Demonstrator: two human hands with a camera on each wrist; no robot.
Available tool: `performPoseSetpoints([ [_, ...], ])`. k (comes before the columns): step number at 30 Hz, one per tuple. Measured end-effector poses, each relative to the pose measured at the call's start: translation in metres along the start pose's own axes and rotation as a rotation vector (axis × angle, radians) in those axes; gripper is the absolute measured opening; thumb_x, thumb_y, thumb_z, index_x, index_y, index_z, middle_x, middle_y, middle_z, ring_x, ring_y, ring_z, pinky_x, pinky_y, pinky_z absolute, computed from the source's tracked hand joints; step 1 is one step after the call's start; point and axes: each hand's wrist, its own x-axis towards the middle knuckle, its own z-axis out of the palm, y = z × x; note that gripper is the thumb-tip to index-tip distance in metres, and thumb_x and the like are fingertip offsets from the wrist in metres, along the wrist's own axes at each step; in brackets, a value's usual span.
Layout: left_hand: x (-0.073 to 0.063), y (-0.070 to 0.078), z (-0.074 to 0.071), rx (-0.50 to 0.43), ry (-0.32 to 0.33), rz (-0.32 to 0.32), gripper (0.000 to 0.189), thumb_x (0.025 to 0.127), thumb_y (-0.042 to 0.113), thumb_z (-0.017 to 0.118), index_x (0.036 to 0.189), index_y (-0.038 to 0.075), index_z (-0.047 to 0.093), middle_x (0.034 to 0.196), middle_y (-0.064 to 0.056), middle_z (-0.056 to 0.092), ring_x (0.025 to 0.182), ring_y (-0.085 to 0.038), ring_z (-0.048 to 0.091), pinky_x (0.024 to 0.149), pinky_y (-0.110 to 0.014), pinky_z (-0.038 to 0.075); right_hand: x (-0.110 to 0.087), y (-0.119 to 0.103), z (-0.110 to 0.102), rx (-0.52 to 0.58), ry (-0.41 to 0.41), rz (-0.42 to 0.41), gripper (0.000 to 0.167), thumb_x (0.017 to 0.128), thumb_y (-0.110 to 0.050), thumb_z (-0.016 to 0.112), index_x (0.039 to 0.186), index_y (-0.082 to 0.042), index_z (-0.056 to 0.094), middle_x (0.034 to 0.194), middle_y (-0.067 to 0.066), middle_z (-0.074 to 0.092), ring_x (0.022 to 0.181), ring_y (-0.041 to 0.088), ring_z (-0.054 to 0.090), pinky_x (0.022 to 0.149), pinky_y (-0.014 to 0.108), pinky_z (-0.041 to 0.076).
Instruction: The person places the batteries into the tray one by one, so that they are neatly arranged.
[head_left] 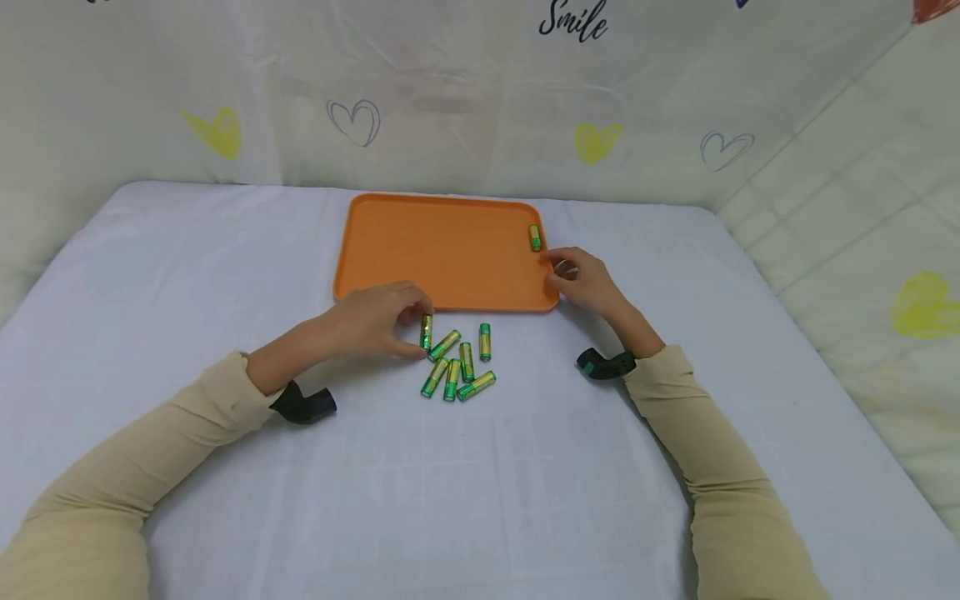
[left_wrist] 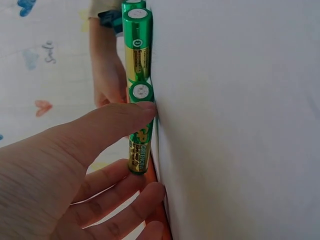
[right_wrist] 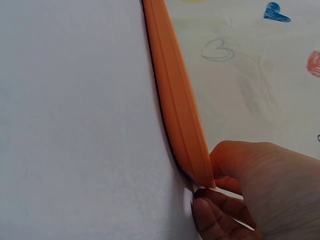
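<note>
My left hand [head_left: 375, 321] pinches one green-and-gold battery [head_left: 427, 332] by its ends, thumb on the near end and a finger at the far end. In the left wrist view, this battery [left_wrist: 140, 130] lies on the cloth and shows GREENCELL lettering. Several loose batteries [head_left: 466, 362] lie beside it, in front of the orange tray [head_left: 442, 250]. Another battery [head_left: 535, 237] lies in the tray, along its right side. At the tray's right rim, my right hand [head_left: 588, 283] grips the edge with curled fingers; in the right wrist view the tray corner [right_wrist: 192, 160] sits between them.
A white cloth [head_left: 465, 500] covers the table. Behind it hangs a pale sheet [head_left: 465, 108] with hearts and the word Smile. Dark wrist-worn devices stick out below the left wrist [head_left: 306, 406] and right wrist [head_left: 604, 364].
</note>
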Motion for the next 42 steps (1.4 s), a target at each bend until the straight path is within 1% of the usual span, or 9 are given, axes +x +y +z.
performPoseSetpoints([
  [4,0.000,0.000,-0.002,-0.018,0.004,0.017,0.052,0.076,0.033,0.083,0.118,0.011,0.063,0.107,-0.001,0.060,0.093,-0.017,0.055,0.078,-0.033,0.048,0.000,0.001,0.000,0.000,0.006,-0.009,0.040,0.093,-0.006,0.057,0.132,0.002,0.056,0.128,0.024,0.054,0.109,0.038,0.055,0.092,0.047,0.046],
  [10,0.003,0.001,-0.007,-0.011,0.031,0.061,0.053,0.076,0.035,0.083,0.119,0.012,0.061,0.114,-0.002,0.060,0.094,-0.018,0.056,0.077,-0.033,0.049,0.001,0.002,0.000,-0.008,0.009,-0.010,0.040,0.093,-0.005,0.057,0.132,0.002,0.056,0.127,0.023,0.054,0.108,0.037,0.056,0.092,0.047,0.047],
  [16,0.009,0.004,-0.010,0.006,0.049,0.108,0.053,0.078,0.035,0.082,0.119,0.011,0.061,0.116,-0.005,0.061,0.094,-0.019,0.058,0.075,-0.033,0.049,0.000,0.002,-0.001,-0.002,0.007,-0.002,0.041,0.093,-0.006,0.058,0.133,0.001,0.056,0.128,0.022,0.054,0.110,0.037,0.055,0.093,0.047,0.047],
  [23,0.014,0.005,-0.011,0.010,0.058,0.126,0.052,0.078,0.036,0.083,0.119,0.012,0.061,0.116,-0.005,0.061,0.091,-0.017,0.058,0.073,-0.031,0.049,-0.001,0.001,-0.001,-0.001,0.006,-0.003,0.041,0.093,-0.006,0.057,0.133,0.002,0.055,0.128,0.024,0.053,0.110,0.038,0.055,0.093,0.047,0.046],
  [27,0.018,0.006,-0.013,-0.005,0.064,0.137,0.052,0.078,0.035,0.083,0.119,0.011,0.060,0.117,-0.006,0.061,0.091,-0.017,0.059,0.071,-0.031,0.049,0.000,0.002,0.000,0.000,0.007,-0.003,0.040,0.093,-0.005,0.057,0.132,0.002,0.056,0.128,0.023,0.054,0.109,0.037,0.055,0.093,0.047,0.047],
  [35,0.032,0.007,-0.016,-0.062,0.095,0.151,0.050,0.079,0.031,0.082,0.120,0.012,0.059,0.119,-0.004,0.061,0.094,-0.017,0.060,0.074,-0.033,0.051,-0.001,0.003,-0.001,0.031,0.015,-0.032,0.038,0.093,-0.004,0.058,0.130,0.003,0.057,0.128,0.023,0.054,0.109,0.035,0.054,0.094,0.046,0.046],
  [42,0.048,0.006,-0.015,-0.106,0.118,0.133,0.051,0.079,0.031,0.082,0.121,0.013,0.060,0.121,0.000,0.060,0.096,-0.015,0.060,0.079,-0.034,0.049,-0.001,0.003,-0.001,0.028,0.008,-0.003,0.040,0.092,-0.005,0.058,0.132,0.001,0.056,0.129,0.022,0.054,0.108,0.036,0.055,0.093,0.046,0.047],
])
